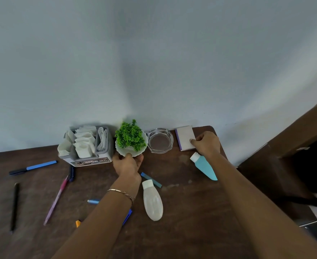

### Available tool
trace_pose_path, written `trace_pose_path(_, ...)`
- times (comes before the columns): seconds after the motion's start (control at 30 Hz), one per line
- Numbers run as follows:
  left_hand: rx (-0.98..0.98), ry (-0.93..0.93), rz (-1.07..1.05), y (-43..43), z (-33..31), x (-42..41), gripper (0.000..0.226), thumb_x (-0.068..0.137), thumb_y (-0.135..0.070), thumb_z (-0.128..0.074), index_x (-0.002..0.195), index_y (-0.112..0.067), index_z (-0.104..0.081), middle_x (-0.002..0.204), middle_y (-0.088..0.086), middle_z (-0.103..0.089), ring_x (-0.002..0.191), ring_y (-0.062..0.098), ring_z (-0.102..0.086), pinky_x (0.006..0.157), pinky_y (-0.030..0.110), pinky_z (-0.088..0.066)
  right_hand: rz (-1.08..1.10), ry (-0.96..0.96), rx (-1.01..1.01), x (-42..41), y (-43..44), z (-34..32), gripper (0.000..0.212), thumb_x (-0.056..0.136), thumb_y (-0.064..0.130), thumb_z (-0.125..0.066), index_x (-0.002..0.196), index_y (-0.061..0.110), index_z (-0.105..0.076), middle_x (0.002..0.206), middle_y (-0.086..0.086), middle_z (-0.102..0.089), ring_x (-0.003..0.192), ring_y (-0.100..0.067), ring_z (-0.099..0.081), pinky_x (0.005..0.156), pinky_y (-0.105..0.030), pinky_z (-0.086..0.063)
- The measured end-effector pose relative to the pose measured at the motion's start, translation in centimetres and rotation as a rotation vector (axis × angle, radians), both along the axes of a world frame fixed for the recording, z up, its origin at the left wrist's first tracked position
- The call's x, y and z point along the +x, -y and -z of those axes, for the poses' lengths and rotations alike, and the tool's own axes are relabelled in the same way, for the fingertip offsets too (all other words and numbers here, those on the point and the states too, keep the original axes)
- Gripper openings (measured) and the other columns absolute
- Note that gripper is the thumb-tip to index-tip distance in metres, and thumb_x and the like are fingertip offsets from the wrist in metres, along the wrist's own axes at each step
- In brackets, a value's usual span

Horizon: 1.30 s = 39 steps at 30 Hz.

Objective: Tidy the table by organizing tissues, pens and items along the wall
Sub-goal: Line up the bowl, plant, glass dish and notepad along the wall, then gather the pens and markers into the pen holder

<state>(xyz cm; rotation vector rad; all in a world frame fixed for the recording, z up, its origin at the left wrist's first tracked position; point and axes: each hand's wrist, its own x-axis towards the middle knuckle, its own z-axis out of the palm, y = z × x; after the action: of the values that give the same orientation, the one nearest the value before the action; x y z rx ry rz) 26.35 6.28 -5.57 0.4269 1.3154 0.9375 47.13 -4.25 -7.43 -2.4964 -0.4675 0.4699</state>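
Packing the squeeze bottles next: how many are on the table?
2. The white bottle lies by the wrist of the left hand, which grips the plant pot; the teal bottle lies by the right hand holding the notepad. The arms could hide another.

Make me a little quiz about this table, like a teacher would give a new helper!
1. True or false: the left hand grips the white scalloped pot of the green plastic plant.
2. What stands between that pot and the white notepad with a purple edge? A) a clear glass ashtray B) a blue pen C) a pink pen
3. How many squeeze bottles lie on the brown wooden table?

Key: 1 true. 2 A. 3 two: the white squeeze bottle and the turquoise squeeze bottle.
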Motion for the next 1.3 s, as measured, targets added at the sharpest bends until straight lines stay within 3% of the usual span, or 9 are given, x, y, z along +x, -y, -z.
trace_pose_path(0.17, -0.001, -0.003, -0.067, 0.1, 0.1, 0.2, 0.049, 0.092, 0.010, -0.041, 0.136, -0.013, -0.043, 0.133, 0.013, -0.048, 0.102, 0.032, -0.058, 0.057, 0.030, -0.053, -0.008, 0.025, -0.013, -0.1, -0.3, 0.4, 0.026, 0.085, 0.034, -0.070, 0.091, 0.009, -0.067, 0.095, -0.009, -0.069, 0.078, -0.014, -0.056, 0.069, -0.026, -0.042)
trace_pose_path(0.57, 0.013, 0.044, -0.042, -0.3, 1.1, -0.2, 0.050, 0.094, 0.008, -0.043, 0.138, -0.015, -0.046, 0.134, 0.012, -0.052, 0.117, 0.034, -0.057, 0.064, 0.031, -0.054, -0.020, 0.032, -0.028, -0.2, -0.3, 0.2, 0.028, 0.085, 0.033, -0.069, 0.095, 0.008, -0.063, 0.100, -0.010, -0.067, 0.081, -0.016, -0.054, 0.073, -0.026, -0.042)
trace_pose_path(0.63, 0.009, 0.057, -0.014, -0.1, 0.9, -0.6, 0.048, 0.094, 0.006, -0.046, 0.138, -0.013, -0.044, 0.132, 0.013, -0.053, 0.113, 0.033, -0.060, 0.065, 0.031, -0.054, -0.010, 0.041, -0.027, -0.3, -0.3, 0.1, 0.031, 0.087, 0.036, -0.067, 0.097, 0.008, -0.063, 0.101, -0.011, -0.067, 0.081, -0.017, -0.055, 0.072, -0.026, -0.042)
trace_pose_path(0.8, 0.013, 0.022, 0.059, 1.7, 0.6, -2.0, 0.038, 0.096, 0.001, -0.048, 0.130, -0.008, -0.035, 0.121, 0.017, -0.052, 0.074, 0.023, -0.064, 0.069, 0.029, -0.057, 0.066, 0.156, 0.096, -2.0, 0.1, -0.8, 0.035, 0.096, 0.041, -0.047, 0.108, 0.012, -0.061, 0.108, -0.008, -0.065, 0.095, -0.023, -0.062, 0.075, -0.030, -0.047)
trace_pose_path(0.9, 0.040, 0.019, 0.093, 3.2, 0.0, -3.2, 0.044, 0.096, 0.003, -0.046, 0.135, -0.010, -0.031, 0.101, 0.007, -0.050, 0.070, 0.020, -0.062, 0.070, 0.030, -0.056, 0.011, 0.235, 0.202, -4.9, 0.7, -2.1, 0.029, 0.094, 0.036, -0.045, 0.107, 0.016, -0.060, 0.108, -0.004, -0.063, 0.098, -0.023, -0.059, 0.078, -0.036, -0.050)
trace_pose_path(0.97, 0.072, 0.004, 0.112, 4.2, -0.7, -4.4, 0.044, 0.096, 0.004, -0.043, 0.135, -0.012, -0.033, 0.093, 0.000, -0.047, 0.068, 0.018, -0.060, 0.069, 0.029, -0.054, -0.058, 0.259, 0.273, -7.8, 1.5, -3.1, 0.022, 0.094, 0.030, -0.049, 0.105, 0.015, -0.060, 0.106, -0.003, -0.062, 0.096, -0.022, -0.057, 0.075, -0.031, -0.043)
trace_pose_path(1.03, 0.087, -0.012, 0.116, 5.2, -1.4, -6.0, 0.040, 0.097, 0.003, -0.042, 0.132, -0.014, -0.035, 0.092, -0.002, -0.047, 0.067, 0.016, -0.059, 0.067, 0.028, -0.052, -0.142, 0.270, 0.331, -11.3, 2.1, -3.6, 0.016, 0.093, 0.026, -0.052, 0.103, 0.015, -0.059, 0.104, -0.003, -0.061, 0.095, -0.021, -0.057, 0.075, -0.029, -0.039)
trace_pose_path(1.2, 0.112, -0.046, 0.063, 6.7, -2.6, -11.9, 0.023, 0.098, -0.003, -0.045, 0.113, -0.019, -0.040, 0.094, -0.001, -0.051, 0.064, 0.014, -0.061, 0.058, 0.026, -0.051, -0.430, 0.271, 0.445, -20.7, 2.3, -3.2, 0.010, 0.089, 0.019, -0.059, 0.098, 0.014, -0.059, 0.099, -0.004, -0.061, 0.094, -0.022, -0.059, 0.080, -0.037, -0.047)
trace_pose_path(1.3, 0.118, -0.071, -0.003, 7.6, -3.2, -16.5, 0.022, 0.097, -0.003, -0.048, 0.114, -0.017, -0.045, 0.090, 0.003, -0.055, 0.063, 0.014, -0.060, 0.060, 0.028, -0.050, -0.574, 0.234, 0.491, -26.0, 1.6, -3.0, 0.014, 0.087, 0.016, -0.060, 0.101, 0.014, -0.061, 0.102, -0.002, -0.061, 0.099, -0.021, -0.059, 0.088, -0.032, -0.044)
